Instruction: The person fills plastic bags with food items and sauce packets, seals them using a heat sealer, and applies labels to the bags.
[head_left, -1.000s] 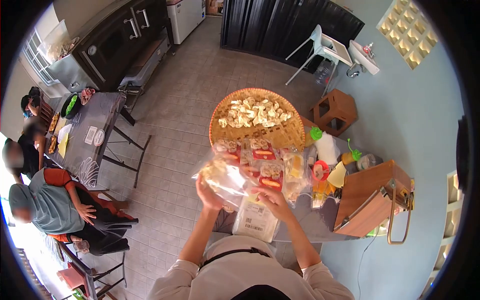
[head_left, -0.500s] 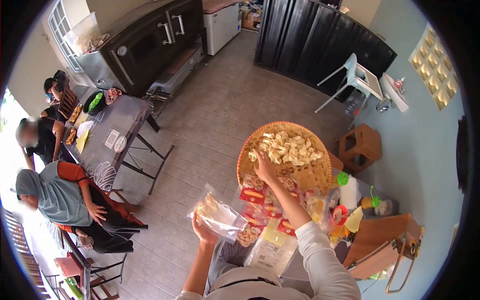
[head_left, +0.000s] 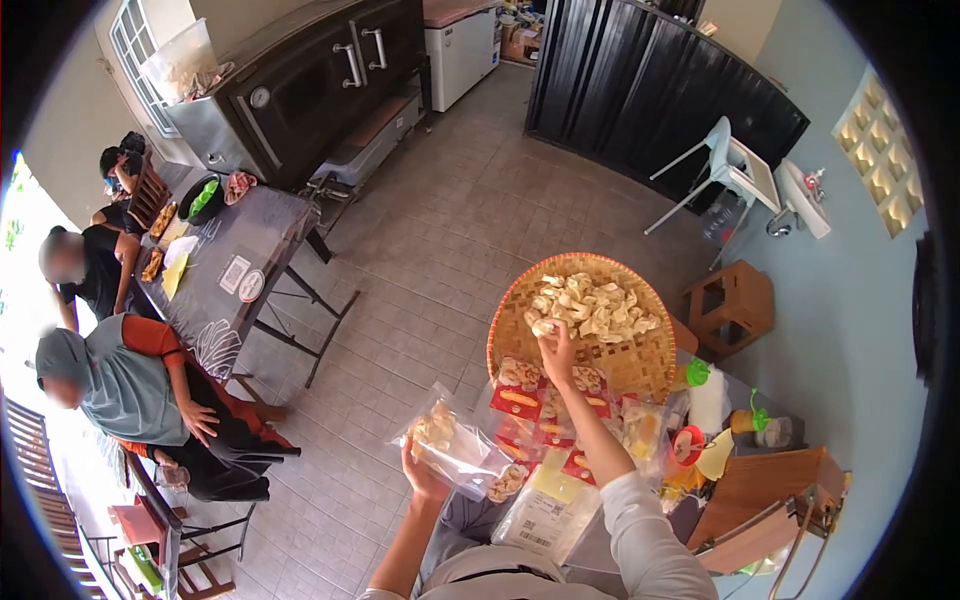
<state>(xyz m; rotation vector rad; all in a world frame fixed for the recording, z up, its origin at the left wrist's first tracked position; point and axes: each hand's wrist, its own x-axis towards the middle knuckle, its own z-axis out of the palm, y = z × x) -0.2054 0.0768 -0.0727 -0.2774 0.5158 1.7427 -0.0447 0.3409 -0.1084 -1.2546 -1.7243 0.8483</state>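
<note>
- L hand (head_left: 427,478) — fingers closed on clear bag (head_left: 470,460), w/ snack pcs (head_left: 436,425) inside, beside red packs (head_left: 517,399).
- R hand (head_left: 559,352) — fingertips pinching pale pc (head_left: 542,328) at pile (head_left: 600,308) edge, in woven tray (head_left: 635,368).

At lower centre, a tilted clear plastic bag (head_left: 460,452) contains pale chips (head_left: 435,427); right of centre, a round woven tray (head_left: 645,366) carries a chip heap (head_left: 605,308) (the pieces are curled).

Grey tiled floor (head_left: 430,270) (pale blue wall (head_left: 850,330) alongside).
</note>
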